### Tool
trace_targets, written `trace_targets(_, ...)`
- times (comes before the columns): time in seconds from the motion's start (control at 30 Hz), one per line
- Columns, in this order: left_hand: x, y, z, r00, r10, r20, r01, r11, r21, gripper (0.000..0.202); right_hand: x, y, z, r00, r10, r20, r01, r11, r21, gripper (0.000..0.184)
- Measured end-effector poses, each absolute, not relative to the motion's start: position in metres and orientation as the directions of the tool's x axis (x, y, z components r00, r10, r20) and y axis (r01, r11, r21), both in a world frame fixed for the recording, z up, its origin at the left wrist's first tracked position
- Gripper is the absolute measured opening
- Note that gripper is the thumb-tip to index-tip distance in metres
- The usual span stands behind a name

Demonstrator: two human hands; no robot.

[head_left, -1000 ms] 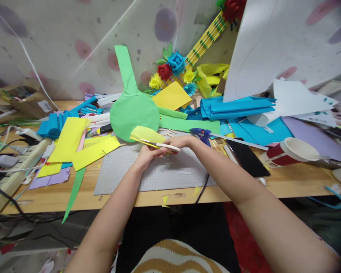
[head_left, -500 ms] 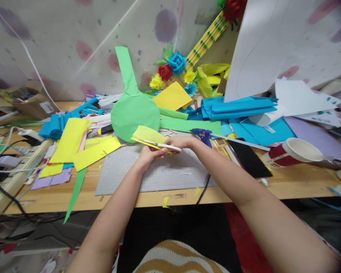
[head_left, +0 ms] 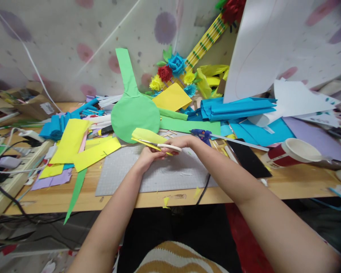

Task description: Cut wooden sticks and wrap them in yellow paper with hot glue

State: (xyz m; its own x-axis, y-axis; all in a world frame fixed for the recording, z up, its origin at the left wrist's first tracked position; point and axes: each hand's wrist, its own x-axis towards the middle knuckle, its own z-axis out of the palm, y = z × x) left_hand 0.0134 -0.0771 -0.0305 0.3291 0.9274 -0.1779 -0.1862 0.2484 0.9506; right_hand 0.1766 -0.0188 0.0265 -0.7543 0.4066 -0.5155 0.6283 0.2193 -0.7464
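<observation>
Above the grey cutting mat (head_left: 116, 170), my right hand (head_left: 178, 143) is closed on a pair of scissors (head_left: 170, 147) with white handles. Their blades point left and lie along a folded piece of yellow paper (head_left: 146, 135). My left hand (head_left: 150, 157) pinches the near edge of this paper from below, close to the blades. Just behind the paper lies a green paper disc (head_left: 135, 117) with a long green strip standing up from it. Part of the right hand's fingers is hidden behind the handles.
Yellow paper strips (head_left: 96, 153) lie to the left, beside a power strip (head_left: 15, 172) with cables. On the right are a blue glue gun (head_left: 201, 133), a black phone (head_left: 248, 157) and a paper cup (head_left: 291, 152). Folded blue paper (head_left: 238, 108) and a flower-decked paper guitar (head_left: 206, 40) stand behind.
The scissors' handles and blades have shifted slightly against the yellow paper, whose near edge hangs a little lower at the right. Both hands stay in nearly the same place.
</observation>
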Motion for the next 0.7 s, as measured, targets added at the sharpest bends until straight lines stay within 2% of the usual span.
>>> trace_targets(0.33,0.013,-0.078,-0.029,0.327,0.926,-0.191,-0.194,0.263,0.945,0.048,0.187,-0.019,0.024,-0.748,0.375,-0.548,0.629,0.133,-0.766,0.070)
trace_targets(0.7,0.015,-0.078,-0.026,0.331,0.928,-0.170,-0.189,0.241,0.952,0.045,0.160,-0.010,0.026,-0.783,0.401,-0.476,0.593,0.252,-0.764,0.064)
